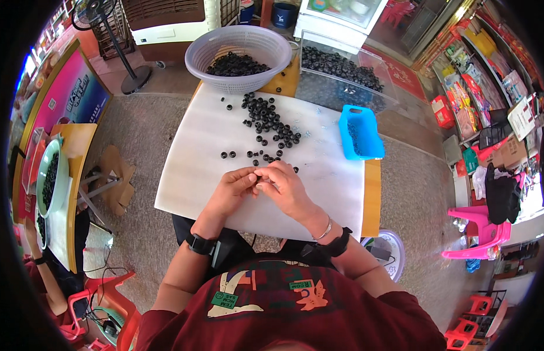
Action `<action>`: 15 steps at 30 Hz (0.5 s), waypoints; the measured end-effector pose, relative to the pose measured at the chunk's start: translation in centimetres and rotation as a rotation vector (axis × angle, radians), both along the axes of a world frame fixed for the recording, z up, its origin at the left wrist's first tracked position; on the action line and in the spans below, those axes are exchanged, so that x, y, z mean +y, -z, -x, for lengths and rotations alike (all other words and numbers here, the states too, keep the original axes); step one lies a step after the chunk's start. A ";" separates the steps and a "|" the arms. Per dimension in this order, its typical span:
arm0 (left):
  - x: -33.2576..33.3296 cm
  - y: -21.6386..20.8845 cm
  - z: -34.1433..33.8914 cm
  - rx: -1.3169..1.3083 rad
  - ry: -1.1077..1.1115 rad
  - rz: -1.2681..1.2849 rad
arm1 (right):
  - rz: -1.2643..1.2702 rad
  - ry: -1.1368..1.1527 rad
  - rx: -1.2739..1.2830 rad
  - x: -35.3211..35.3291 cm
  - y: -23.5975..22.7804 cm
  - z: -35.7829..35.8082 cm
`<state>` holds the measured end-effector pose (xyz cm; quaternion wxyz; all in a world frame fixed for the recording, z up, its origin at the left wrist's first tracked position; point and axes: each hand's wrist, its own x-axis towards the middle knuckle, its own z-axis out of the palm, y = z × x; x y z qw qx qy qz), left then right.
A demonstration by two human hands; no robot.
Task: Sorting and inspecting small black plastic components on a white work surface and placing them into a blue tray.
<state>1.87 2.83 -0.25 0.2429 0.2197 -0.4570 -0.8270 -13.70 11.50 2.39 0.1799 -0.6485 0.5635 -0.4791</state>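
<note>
My left hand (235,188) and my right hand (285,188) meet over the near half of a white board (190,169). Their fingers pinch together on a small black part, mostly hidden by the fingertips. Just beyond my hands, loose small black wheel-like rings (265,117) lie scattered up the middle of the board. Small shiny metal bits (307,133) are strewn to the right of them. A blue plastic basket (371,146) with more small metal pieces inside stands at the board's right edge.
At the board's far edge, a lilac perforated basket (277,50) holds many black rings; right of it, a clear bin (318,90) holds more. At left, a person's arm (47,275) reaches toward a green basin (62,175). Pink stools (479,234) stand at right.
</note>
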 end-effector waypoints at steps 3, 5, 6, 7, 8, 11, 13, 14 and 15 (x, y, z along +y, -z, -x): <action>0.0 -0.2 0.2 0.141 -0.059 -0.143 | -0.016 0.015 -0.042 0.4 -0.3 -0.3; -0.2 0.1 0.2 0.157 -0.073 -0.179 | -0.022 0.027 -0.023 0.7 -0.4 -0.4; -0.3 0.2 0.1 0.165 -0.081 -0.196 | -0.022 0.034 -0.010 0.8 -0.2 -0.3; -0.2 0.3 -0.1 0.172 -0.086 -0.198 | -0.022 0.042 0.002 0.8 -0.1 -0.3; -0.2 0.4 0.0 0.183 -0.086 -0.199 | -0.027 0.054 -0.009 0.9 0.0 -0.2; -0.2 0.5 0.0 0.182 -0.078 -0.166 | -0.009 0.092 -0.011 0.9 -0.1 -0.2; -0.1 0.3 0.2 0.145 -0.073 -0.111 | 0.045 0.115 0.029 0.7 -0.6 -0.2; 0.2 0.1 0.3 0.112 -0.070 -0.077 | 0.075 0.120 0.113 0.6 -1.2 -0.3; 0.3 -0.1 0.4 0.080 -0.067 -0.043 | 0.104 0.125 0.197 0.5 -2.2 -0.4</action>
